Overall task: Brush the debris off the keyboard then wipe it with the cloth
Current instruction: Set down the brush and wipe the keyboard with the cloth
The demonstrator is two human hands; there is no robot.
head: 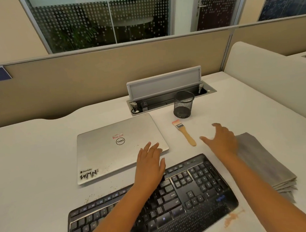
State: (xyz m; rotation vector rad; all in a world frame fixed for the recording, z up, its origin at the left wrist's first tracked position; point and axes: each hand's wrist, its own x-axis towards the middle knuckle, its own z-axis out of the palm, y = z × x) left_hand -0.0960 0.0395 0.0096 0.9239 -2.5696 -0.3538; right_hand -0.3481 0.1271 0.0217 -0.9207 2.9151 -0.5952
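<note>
An open-plan office is shown. A white desk point(42, 150) is enclosed by beige cubicle partitions point(91, 75), a cable tray point(165, 97) is set into it, and a closed laptop point(118, 145) and mesh pen cup point(183, 104) are placed there. A glass-walled room point(105, 19) is seen behind.

Brightness: even, warm indoor light, moderately bright.
Shadows: soft and faint on the bench point(43, 159), none hard-edged.
Glare: mild sheen on the laptop lid point(114, 147).
Blur: the right hand point(221, 140) is slightly smeared.
Distortion: wide-angle bending of the partition point(91, 75) toward the edges.
Far window point(96, 20): dim, soft.
</note>
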